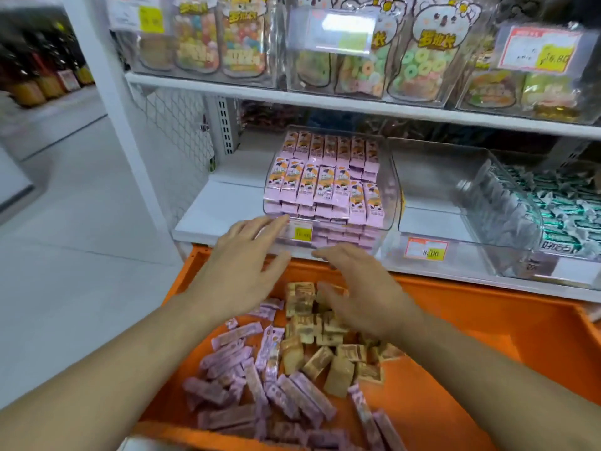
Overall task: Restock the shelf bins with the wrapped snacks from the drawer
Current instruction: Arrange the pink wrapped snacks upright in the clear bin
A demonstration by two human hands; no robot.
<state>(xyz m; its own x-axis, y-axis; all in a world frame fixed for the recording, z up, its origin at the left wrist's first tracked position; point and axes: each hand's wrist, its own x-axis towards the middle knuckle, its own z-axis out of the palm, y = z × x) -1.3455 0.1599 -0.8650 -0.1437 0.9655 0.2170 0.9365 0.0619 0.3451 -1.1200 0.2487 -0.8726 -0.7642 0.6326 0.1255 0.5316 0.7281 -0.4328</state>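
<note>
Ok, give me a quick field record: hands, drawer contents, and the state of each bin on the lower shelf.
left hand: open, holds nothing, fingertips at the pink bin's front
right hand: open, holds nothing, above the drawer
drawer: orange, pulled out, holds loose pink bars and tan cakes
pink bin: stacked with pink bars
middle bin: looks empty
right bin: green-and-white wrapped snacks

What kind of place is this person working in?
Most likely a snack or candy shop: clear shelf bins full of wrapped snacks, price tags on the bin fronts, and bagged sweets on the shelf above.
</note>
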